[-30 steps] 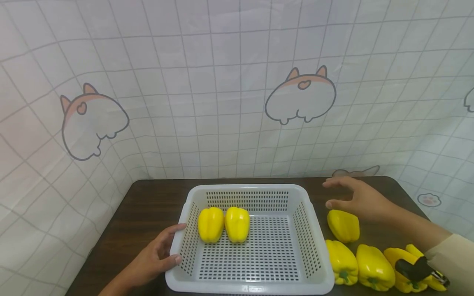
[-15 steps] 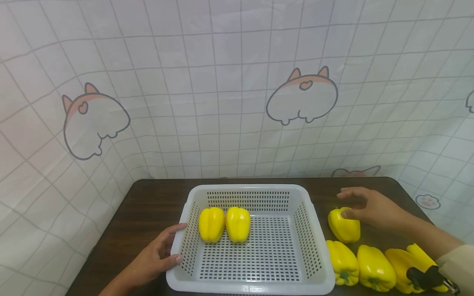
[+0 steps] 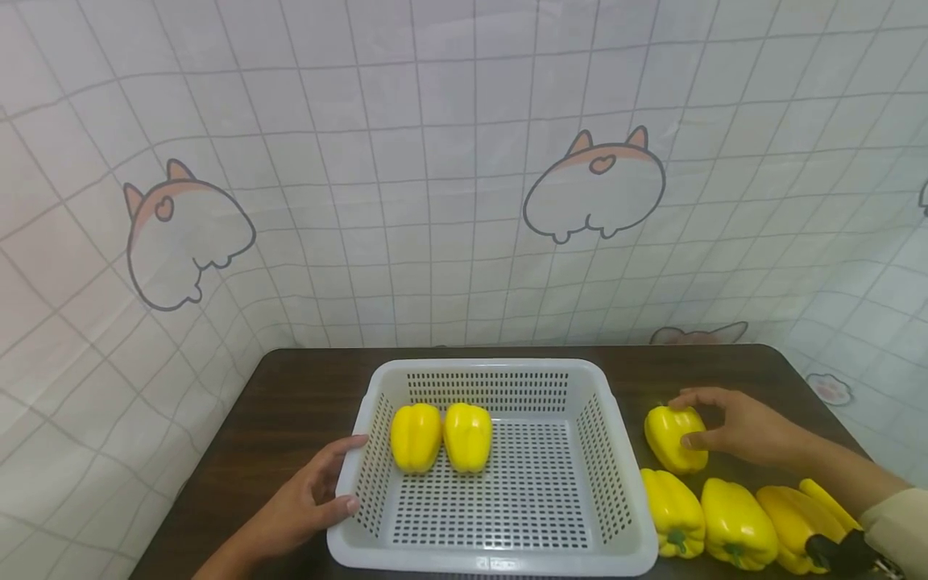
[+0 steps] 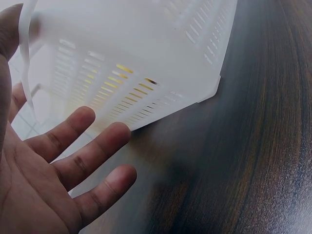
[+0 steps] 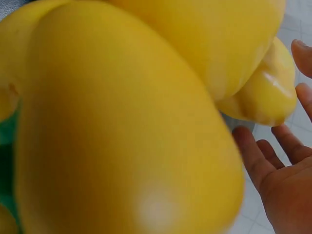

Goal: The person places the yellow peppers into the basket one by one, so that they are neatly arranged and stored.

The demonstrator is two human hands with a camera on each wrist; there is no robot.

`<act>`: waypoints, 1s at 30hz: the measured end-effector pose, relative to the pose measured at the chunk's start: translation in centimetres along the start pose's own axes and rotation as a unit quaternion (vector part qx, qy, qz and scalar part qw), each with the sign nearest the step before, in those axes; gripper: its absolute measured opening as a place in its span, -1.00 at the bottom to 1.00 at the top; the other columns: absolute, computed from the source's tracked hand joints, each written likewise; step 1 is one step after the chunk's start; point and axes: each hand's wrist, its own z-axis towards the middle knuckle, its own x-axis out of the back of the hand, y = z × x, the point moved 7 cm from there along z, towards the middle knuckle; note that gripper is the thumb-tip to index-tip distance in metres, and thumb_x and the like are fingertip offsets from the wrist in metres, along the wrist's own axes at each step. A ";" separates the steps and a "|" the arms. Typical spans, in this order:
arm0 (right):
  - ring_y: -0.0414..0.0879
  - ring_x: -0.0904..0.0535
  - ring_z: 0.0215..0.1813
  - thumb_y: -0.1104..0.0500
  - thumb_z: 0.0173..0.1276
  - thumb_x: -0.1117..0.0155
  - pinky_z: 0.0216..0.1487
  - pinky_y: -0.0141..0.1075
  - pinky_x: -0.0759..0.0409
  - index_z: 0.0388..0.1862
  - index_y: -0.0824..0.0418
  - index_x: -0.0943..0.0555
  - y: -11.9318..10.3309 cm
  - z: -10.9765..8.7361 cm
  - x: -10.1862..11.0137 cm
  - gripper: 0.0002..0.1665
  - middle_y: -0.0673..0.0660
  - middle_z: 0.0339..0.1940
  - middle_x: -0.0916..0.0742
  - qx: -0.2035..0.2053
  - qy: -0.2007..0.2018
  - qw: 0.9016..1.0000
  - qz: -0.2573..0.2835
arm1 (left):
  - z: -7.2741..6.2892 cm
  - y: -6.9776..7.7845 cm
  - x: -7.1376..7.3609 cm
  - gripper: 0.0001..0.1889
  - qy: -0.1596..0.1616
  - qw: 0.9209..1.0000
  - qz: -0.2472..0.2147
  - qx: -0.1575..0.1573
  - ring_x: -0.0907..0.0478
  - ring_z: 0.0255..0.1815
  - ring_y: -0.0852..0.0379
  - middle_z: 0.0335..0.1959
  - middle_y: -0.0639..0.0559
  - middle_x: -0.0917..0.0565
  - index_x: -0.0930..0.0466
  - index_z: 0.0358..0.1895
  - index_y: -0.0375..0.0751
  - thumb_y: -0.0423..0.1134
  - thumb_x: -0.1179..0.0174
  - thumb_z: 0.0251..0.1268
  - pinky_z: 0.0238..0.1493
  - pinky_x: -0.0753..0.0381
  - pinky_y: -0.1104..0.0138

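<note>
White gridded sheeting [image 3: 435, 201], perhaps cloth, printed with cartoon animals [image 3: 594, 197], rises behind a dark wood-grain table [image 3: 304, 395].

A white plastic basket [image 3: 493, 561] with a smooth rim and slotted walls and floor sits level on the table [image 3: 312, 387]. Inside, toward its left wall, two glossy yellow bell peppers [image 3: 416, 437] lie side by side, lengthwise front to back. Outside, just past the right wall, a single yellow pepper [image 3: 665, 445] lies slightly slanted, its far end partly covered by fingers. Nearer the front, more yellow peppers [image 3: 738, 519] lie in a row, green stems facing the near edge on the two leftmost.
</note>
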 end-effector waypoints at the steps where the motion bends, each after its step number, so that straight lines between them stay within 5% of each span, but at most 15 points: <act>1: 0.53 -0.31 0.39 -0.08 0.17 -0.58 0.18 0.49 -0.37 0.25 0.13 -0.63 0.1 0.0 -0.1 -0.31 0.39 0.40 -0.53 0.000 -0.001 1.000 0.001 | 0.0 0.0 0.0 -0.24 0.000 1.000 0.001 0.000 -0.58 0.08 -0.28 0.39 -0.55 -0.26 0.00 0.60 -0.08 -0.38 -0.16 0.45 -0.10 -0.77 0.07; 10: 0.23 -0.50 0.19 -0.12 0.18 -0.57 0.06 0.26 -0.57 0.36 0.08 -0.55 0.6 0.2 -0.4 -0.21 0.28 0.26 -0.61 -0.004 -0.009 1.000 0.006 | 0.1 -0.1 0.1 -0.24 -0.001 1.000 0.001 -0.002 -0.57 0.09 -0.30 0.38 -0.55 -0.27 0.00 0.60 -0.09 -0.38 -0.16 0.45 -0.08 -0.77 0.07; 30: 0.29 -0.55 0.19 -0.05 0.22 -0.56 -0.12 -0.05 -0.76 0.42 0.18 -0.49 1.3 0.1 -0.8 -0.17 0.47 0.38 -0.47 -0.035 -0.035 0.995 0.083 | 0.0 0.0 0.0 -0.24 -0.013 1.000 -0.021 -0.007 -0.58 0.10 -0.28 0.41 -0.57 -0.23 0.03 0.60 -0.10 -0.39 -0.15 0.45 -0.06 -0.76 0.03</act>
